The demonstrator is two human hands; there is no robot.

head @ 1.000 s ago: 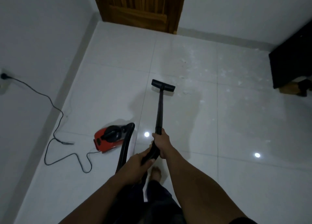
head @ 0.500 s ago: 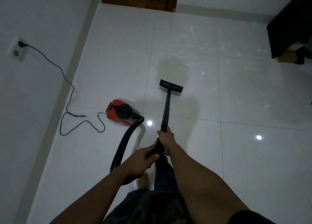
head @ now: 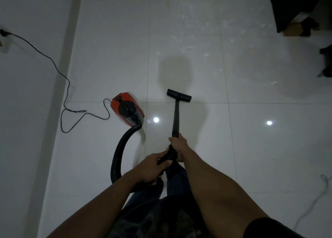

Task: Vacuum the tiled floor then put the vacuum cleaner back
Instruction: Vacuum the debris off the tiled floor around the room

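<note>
The person is part-way through vacuuming the floor [head: 251,148]. The right hand [head: 178,146] and left hand [head: 150,170] grip the black pipe [head: 176,115], fingers curled tight round it. The brush [head: 179,95] sits on the floor near the red vacuum cleaner [head: 125,108]. White dust [head: 206,27] lies ahead, so the next push should likely go forward.

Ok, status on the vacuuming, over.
Right hand and left hand grip the wand. Floor head on the tiles, white debris ahead. Cord loops left of the red canister, clear of the head.
</note>
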